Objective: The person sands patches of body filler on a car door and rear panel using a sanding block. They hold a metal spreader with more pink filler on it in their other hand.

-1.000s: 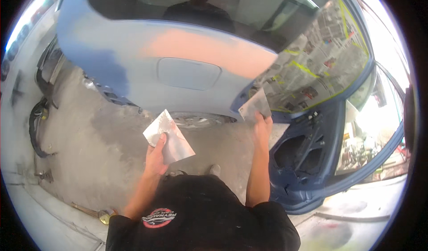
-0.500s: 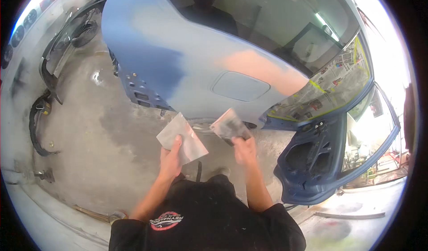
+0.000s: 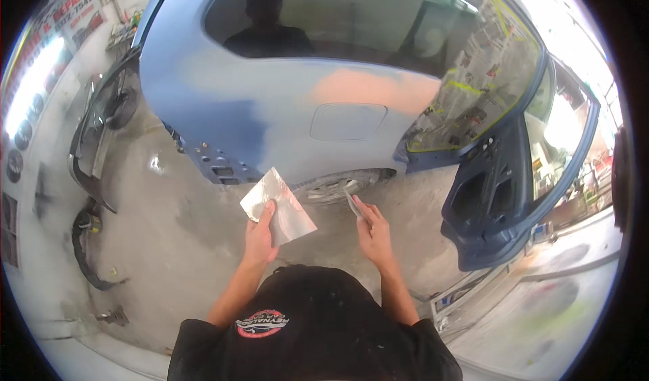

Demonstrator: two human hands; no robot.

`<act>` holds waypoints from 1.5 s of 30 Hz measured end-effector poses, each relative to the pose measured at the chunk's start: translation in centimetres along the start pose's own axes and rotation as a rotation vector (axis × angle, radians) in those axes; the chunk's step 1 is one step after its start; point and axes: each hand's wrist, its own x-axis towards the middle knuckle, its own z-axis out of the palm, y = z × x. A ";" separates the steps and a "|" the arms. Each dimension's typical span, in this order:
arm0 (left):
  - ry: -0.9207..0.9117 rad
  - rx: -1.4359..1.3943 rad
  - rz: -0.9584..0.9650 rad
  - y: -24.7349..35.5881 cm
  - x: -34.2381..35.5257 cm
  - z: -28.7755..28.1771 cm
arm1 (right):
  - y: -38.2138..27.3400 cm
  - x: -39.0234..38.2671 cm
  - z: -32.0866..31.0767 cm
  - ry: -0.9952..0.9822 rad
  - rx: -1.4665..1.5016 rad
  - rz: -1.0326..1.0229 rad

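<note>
My left hand (image 3: pixel 260 237) grips a thin, shiny rectangular metal plate (image 3: pixel 292 213) by its lower left side, thumb on top. A pinkish tint shows on its face. My right hand (image 3: pixel 375 237) holds a thin flat putty spreader (image 3: pixel 352 204), turned almost edge-on, with fingers stretched along it. Both hands are apart, in front of a car's rear side panel (image 3: pixel 284 134). This panel is blue and grey, with a pink putty patch (image 3: pixel 375 89) above the outline of the fuel door (image 3: pixel 348 121). Neither tool touches the car.
A wheel (image 3: pixel 341 186) shows beneath the panel. On the right, an open car door (image 3: pixel 490 198) stands near an opening masked with newspaper (image 3: pixel 466 104) and yellow tape. Dark bumper parts (image 3: pixel 94 144) lie along the left wall. The floor (image 3: pixel 169 232) is grey concrete.
The spreader in my right hand has turned from showing its broad face to nearly edge-on. My left hand still holds the plate. The view has shifted, bringing the wheel into sight.
</note>
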 end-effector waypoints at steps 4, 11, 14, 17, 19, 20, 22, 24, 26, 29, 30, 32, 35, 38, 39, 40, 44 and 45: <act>0.032 0.064 -0.111 -1.7 -1.3 -0.3 | -3.5 -0.8 -6.3 -0.115 -0.212 -0.090; 0.107 0.228 -0.137 -4.6 -4.0 0.7 | -14.4 -2.2 -18.0 -0.115 -0.894 -0.212; 0.129 0.263 -0.176 -4.5 -6.0 1.0 | -19.9 -1.8 -18.3 -0.118 -0.855 -0.329; 0.227 0.232 -0.222 -3.5 -8.4 2.7 | -23.6 -1.5 -16.9 -0.182 -0.854 -0.523; 0.344 0.225 -0.236 -3.8 -8.6 4.0 | -25.3 -1.4 -15.9 -0.213 -0.876 -0.628; 0.394 0.221 -0.233 -3.7 -8.7 3.3 | -26.0 -1.3 -14.9 -0.238 -0.872 -0.679; 0.219 0.259 -0.214 -5.0 -7.3 -1.1 | -27.3 -1.0 -12.5 -0.293 -0.888 -0.775; 0.114 0.277 -0.232 -5.2 -6.6 -2.6 | -28.2 -0.9 -10.4 -0.326 -0.937 -0.829; 0.093 0.305 -0.263 -4.6 -6.5 -4.6 | -28.4 -0.2 -7.9 -0.364 -0.952 -0.878; 0.083 0.339 -0.313 -2.5 -6.8 -7.3 | -29.8 0.5 -4.6 -0.394 -0.972 -0.927; 0.081 0.350 -0.325 -1.9 -6.6 -8.1 | -30.1 0.8 -4.0 -0.395 -0.969 -0.929; 0.096 0.346 -0.340 0.0 -6.6 -10.6 | -31.0 1.6 -1.9 -0.422 -0.952 -0.942; 0.001 0.259 -0.327 2.7 -5.3 -11.2 | -31.9 1.6 -2.0 -0.394 -0.958 -0.891; -0.188 -0.148 -0.399 5.6 -3.9 -10.7 | -29.3 3.0 -2.4 -0.362 -0.738 -0.717; -0.243 -0.331 -0.463 6.7 -3.8 -10.3 | -26.3 4.2 -1.7 -0.356 -0.521 -0.672; -0.412 -0.690 -0.640 7.6 -3.6 -8.6 | -23.7 4.6 -1.1 -0.323 -0.297 -0.567; -0.604 -0.563 -0.752 8.7 -3.5 -5.7 | -14.6 3.5 4.9 -0.278 0.022 -0.438; -0.617 -0.571 -0.728 9.1 -3.7 -4.7 | -15.0 2.6 5.8 -0.290 0.014 -0.462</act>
